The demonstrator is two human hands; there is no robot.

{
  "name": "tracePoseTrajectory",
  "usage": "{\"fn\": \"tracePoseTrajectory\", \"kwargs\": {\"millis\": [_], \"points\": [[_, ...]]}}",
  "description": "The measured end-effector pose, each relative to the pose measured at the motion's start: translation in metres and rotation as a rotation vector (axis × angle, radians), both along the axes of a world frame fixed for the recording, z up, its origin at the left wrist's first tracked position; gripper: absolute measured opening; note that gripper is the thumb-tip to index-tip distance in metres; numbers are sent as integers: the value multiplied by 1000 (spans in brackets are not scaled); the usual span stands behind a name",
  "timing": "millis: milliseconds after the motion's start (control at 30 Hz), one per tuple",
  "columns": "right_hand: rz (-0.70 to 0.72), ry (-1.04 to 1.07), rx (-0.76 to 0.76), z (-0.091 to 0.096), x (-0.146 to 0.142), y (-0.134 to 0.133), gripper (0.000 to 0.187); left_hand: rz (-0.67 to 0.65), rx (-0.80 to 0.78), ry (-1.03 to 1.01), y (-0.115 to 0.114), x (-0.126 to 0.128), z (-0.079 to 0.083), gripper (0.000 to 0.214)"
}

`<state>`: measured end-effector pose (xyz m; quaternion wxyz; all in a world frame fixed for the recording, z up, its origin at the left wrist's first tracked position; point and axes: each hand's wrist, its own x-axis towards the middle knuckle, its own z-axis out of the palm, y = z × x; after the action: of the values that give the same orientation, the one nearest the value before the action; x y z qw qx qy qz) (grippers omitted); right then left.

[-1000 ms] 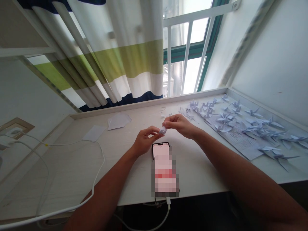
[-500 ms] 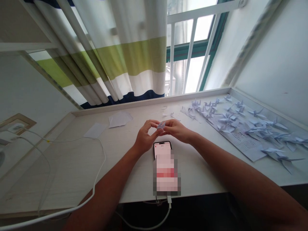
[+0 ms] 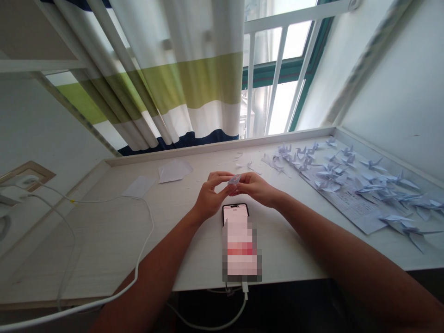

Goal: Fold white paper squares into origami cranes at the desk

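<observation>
A small piece of folded white paper [image 3: 234, 179] is pinched between my two hands, above the desk just beyond the phone. My left hand [image 3: 212, 196] grips it from the left, thumb and fingers curled together. From the right, my right hand [image 3: 255, 188] closes its fingertips on the same paper. My fingers cover part of its folds. A phone [image 3: 237, 240] with a lit, partly blurred screen lies below my hands, a white cable plugged into its near end. Several folded paper cranes [image 3: 331, 178] are spread over the right side of the desk.
Under some cranes lies a printed sheet [image 3: 357, 210]. Paper sheets [image 3: 175, 170] sit at the back left, and paper scraps [image 3: 247, 165] lie beyond my hands. A white charging cable [image 3: 147, 231] crosses my left forearm. A low rim [image 3: 180, 150] borders the desk's back.
The view has shifted very slightly. Both hands keep hold of the folded paper, which looks a little turned and more covered by the fingers.
</observation>
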<state>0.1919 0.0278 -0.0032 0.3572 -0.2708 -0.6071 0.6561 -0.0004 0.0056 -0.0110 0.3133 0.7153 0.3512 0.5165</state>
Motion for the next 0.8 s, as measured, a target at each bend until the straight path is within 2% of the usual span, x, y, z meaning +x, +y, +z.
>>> {"fn": "tracePoseTrajectory", "kwargs": {"millis": [133, 267, 333, 400, 500, 567, 700, 800], "points": [[21, -3, -16, -1, -2, -1, 34, -9, -19, -124, 2, 2, -5, 16], [18, -29, -31, 3, -3, -2, 36, -45, -136, -234, 3, 5, -5, 16], [-46, -40, -9, 5, -2, -2, 31, -30, -212, -290, 2, 5, -2, 18], [-175, -19, 56, 8, 0, -2, 23, 19, -268, -368, 2, 6, 1, 23], [-306, 30, 183, 12, 3, -2, 23, 57, -291, -434, 3, 4, 4, 33], [-298, 42, 242, 14, 3, -3, 26, 57, -282, -417, 3, 3, 4, 35], [-332, -3, 343, 17, 3, -5, 32, 126, -203, -255, 3, 2, 2, 32], [-347, -58, 421, 18, 4, -5, 28, 124, -226, -198, 3, 3, -2, 34]]}}
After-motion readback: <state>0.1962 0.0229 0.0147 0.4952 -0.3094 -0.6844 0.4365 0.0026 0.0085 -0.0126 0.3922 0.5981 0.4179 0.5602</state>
